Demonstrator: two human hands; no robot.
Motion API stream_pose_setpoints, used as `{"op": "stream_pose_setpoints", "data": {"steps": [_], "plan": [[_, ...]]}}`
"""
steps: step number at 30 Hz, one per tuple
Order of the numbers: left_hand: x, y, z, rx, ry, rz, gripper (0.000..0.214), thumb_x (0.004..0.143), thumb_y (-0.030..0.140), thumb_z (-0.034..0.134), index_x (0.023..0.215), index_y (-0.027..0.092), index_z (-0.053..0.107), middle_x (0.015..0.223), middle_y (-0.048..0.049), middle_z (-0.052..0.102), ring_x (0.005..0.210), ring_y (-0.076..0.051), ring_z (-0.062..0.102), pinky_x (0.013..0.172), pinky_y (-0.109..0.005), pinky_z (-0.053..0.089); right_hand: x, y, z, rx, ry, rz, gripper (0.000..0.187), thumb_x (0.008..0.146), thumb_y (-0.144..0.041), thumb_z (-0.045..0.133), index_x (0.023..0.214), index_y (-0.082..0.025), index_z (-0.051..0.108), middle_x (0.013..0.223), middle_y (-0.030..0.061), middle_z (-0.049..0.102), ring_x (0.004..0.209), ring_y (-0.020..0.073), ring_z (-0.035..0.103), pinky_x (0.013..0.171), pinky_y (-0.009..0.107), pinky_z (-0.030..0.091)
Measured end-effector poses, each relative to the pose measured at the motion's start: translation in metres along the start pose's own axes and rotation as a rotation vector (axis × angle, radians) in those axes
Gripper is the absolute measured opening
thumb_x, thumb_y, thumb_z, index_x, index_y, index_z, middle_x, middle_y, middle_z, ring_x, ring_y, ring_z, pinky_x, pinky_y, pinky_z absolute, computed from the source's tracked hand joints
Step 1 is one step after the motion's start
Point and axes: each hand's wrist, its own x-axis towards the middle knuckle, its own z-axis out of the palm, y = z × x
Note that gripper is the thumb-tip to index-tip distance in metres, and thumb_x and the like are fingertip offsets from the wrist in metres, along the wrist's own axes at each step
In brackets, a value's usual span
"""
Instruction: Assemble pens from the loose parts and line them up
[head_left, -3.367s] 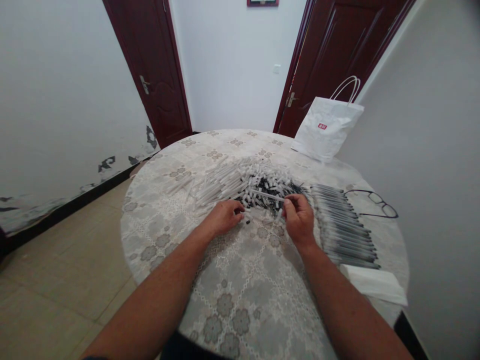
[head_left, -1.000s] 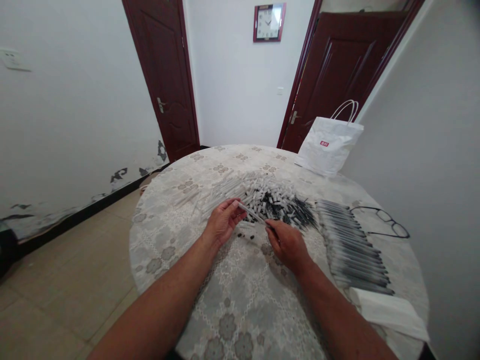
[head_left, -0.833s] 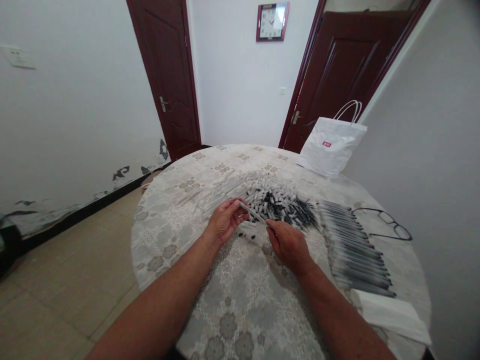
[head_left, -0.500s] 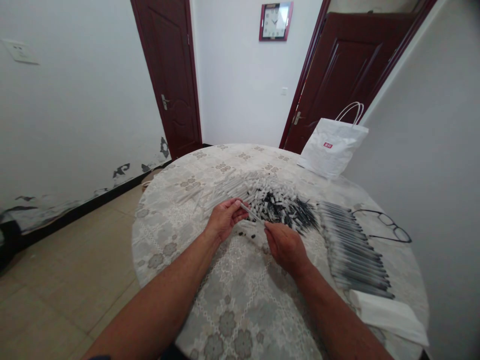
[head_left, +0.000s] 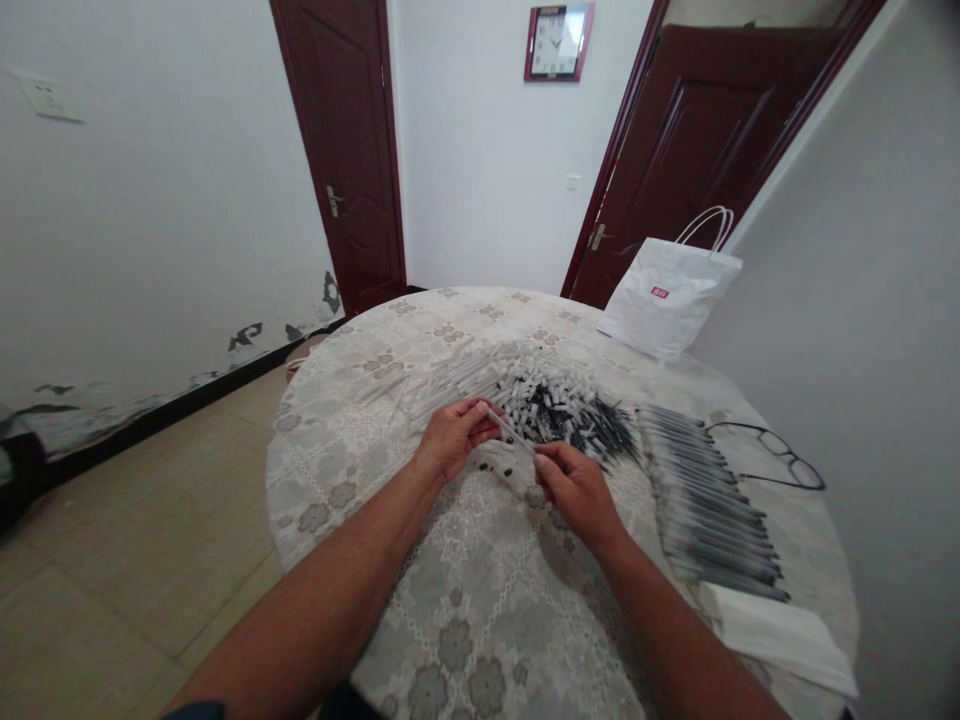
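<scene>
Between my hands is a slim translucent pen barrel (head_left: 513, 431), slanting down to the right. My left hand (head_left: 454, 438) pinches its upper left end with thumb and fingers. At the lower right end, the fingertips of my right hand (head_left: 579, 492) are closed on it; any smaller part there is hidden. Just beyond the hands lies a heap of loose pen parts: clear barrels (head_left: 463, 376) at left, small whitish pieces (head_left: 559, 376) in the middle and thin black pieces (head_left: 611, 428) at right. A few tiny black bits (head_left: 508, 472) lie on the cloth between my hands.
A row of assembled-looking pens (head_left: 712, 505) lies at the right, with eyeglasses (head_left: 787, 452) beside it. A folded white item (head_left: 776, 632) lies at the near right edge. A white paper bag (head_left: 667, 300) stands at the back right of the round, cloth-covered table (head_left: 457, 580).
My right hand has shifted slightly, its thumb and fingers showing more at the barrel's lower end. The left hand keeps its pinch. The whole view has moved a little.
</scene>
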Motion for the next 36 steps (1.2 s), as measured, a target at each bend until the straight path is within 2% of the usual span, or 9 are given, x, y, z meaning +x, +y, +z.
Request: {"op": "stream_pose_setpoints", "data": {"steps": [4, 9, 14, 21, 24, 27, 29, 32, 36], "plan": [[0.0, -0.002, 0.001, 0.036, 0.008, 0.039, 0.028, 0.083, 0.032, 0.074, 0.102, 0.013, 0.066, 0.103, -0.0149, 0.074, 0.092, -0.022, 0.073, 0.085, -0.037, 0.059, 0.003, 0.002, 0.002, 0.259, -0.059, 0.151, 0.026, 0.086, -0.042, 0.06, 0.095, -0.019, 0.064, 0.062, -0.004, 0.062, 0.043, 0.0094, 0.048, 0.04, 0.02, 0.035], [0.001, 0.004, 0.005, 0.131, -0.015, 0.078, 0.03, 0.082, 0.036, 0.073, 0.102, 0.015, 0.064, 0.104, -0.012, 0.074, 0.097, -0.023, 0.072, 0.088, -0.039, 0.058, 0.008, -0.006, -0.002, 0.255, -0.088, 0.134, 0.023, 0.088, -0.038, 0.057, 0.099, -0.019, 0.065, 0.067, -0.0026, 0.067, 0.047, 0.0092, 0.053, 0.044, 0.018, 0.04], [-0.007, 0.003, 0.014, 0.302, -0.146, 0.024, 0.037, 0.078, 0.041, 0.076, 0.103, 0.016, 0.068, 0.103, -0.0107, 0.074, 0.09, -0.023, 0.072, 0.083, -0.041, 0.06, 0.008, -0.01, -0.007, 0.007, -0.072, -0.025, 0.02, 0.091, -0.032, 0.057, 0.103, -0.02, 0.069, 0.079, -0.0006, 0.072, 0.065, 0.012, 0.063, 0.063, 0.022, 0.048], [-0.017, 0.003, 0.022, 0.57, -0.226, -0.024, 0.041, 0.072, 0.047, 0.079, 0.099, 0.017, 0.072, 0.079, -0.0059, 0.075, 0.072, -0.022, 0.072, 0.075, -0.036, 0.059, 0.006, -0.02, -0.025, -0.49, -0.066, -0.332, 0.016, 0.094, -0.026, 0.057, 0.104, -0.021, 0.07, 0.099, 0.0046, 0.072, 0.092, 0.0174, 0.065, 0.085, 0.027, 0.047], [-0.017, 0.007, 0.022, 0.654, -0.217, 0.013, 0.04, 0.073, 0.05, 0.077, 0.096, 0.017, 0.073, 0.078, -0.006, 0.075, 0.07, -0.022, 0.071, 0.072, -0.034, 0.057, 0.005, -0.027, -0.05, -0.654, -0.037, -0.377, 0.013, 0.094, -0.024, 0.06, 0.102, -0.02, 0.069, 0.097, 0.007, 0.07, 0.095, 0.0189, 0.062, 0.086, 0.029, 0.046], [-0.014, 0.009, 0.019, 0.72, -0.174, 0.081, 0.039, 0.076, 0.053, 0.072, 0.092, 0.017, 0.073, 0.076, -0.0052, 0.074, 0.068, -0.02, 0.069, 0.071, -0.031, 0.055, 0.003, -0.027, -0.092, -0.804, 0.056, -0.341, 0.011, 0.094, -0.022, 0.06, 0.099, -0.02, 0.069, 0.095, 0.0072, 0.067, 0.094, 0.0195, 0.06, 0.087, 0.031, 0.045], [-0.012, 0.009, 0.016, 0.774, -0.123, 0.118, 0.039, 0.077, 0.053, 0.071, 0.09, 0.016, 0.073, 0.074, -0.0048, 0.073, 0.066, -0.019, 0.068, 0.068, -0.03, 0.054, 0.001, -0.021, -0.126, -0.942, 0.131, -0.243, 0.01, 0.091, -0.02, 0.062, 0.097, -0.019, 0.071, 0.095, 0.0084, 0.067, 0.095, 0.0204, 0.059, 0.088, 0.031, 0.044], [-0.008, 0.009, 0.01, 0.857, -0.079, 0.165, 0.038, 0.078, 0.053, 0.068, 0.09, 0.017, 0.073, 0.075, -0.0045, 0.074, 0.065, -0.02, 0.068, 0.065, -0.029, 0.053, -0.002, -0.003, -0.173, -1.121, 0.167, -0.045, 0.015, 0.089, -0.016, 0.06, 0.095, -0.019, 0.073, 0.097, 0.0099, 0.07, 0.095, 0.0214, 0.061, 0.088, 0.03, 0.043], [-0.004, 0.007, 0.003, 1.035, -0.086, 0.248, 0.036, 0.084, 0.052, 0.06, 0.094, 0.019, 0.072, 0.079, -0.0043, 0.074, 0.073, -0.022, 0.069, 0.068, -0.029, 0.051, -0.006, 0.021, -0.209, -1.251, 0.115, 0.198, 0.022, 0.088, -0.016, 0.058, 0.1, -0.02, 0.076, 0.104, 0.0107, 0.072, 0.101, 0.0226, 0.063, 0.086, 0.029, 0.042]]}}
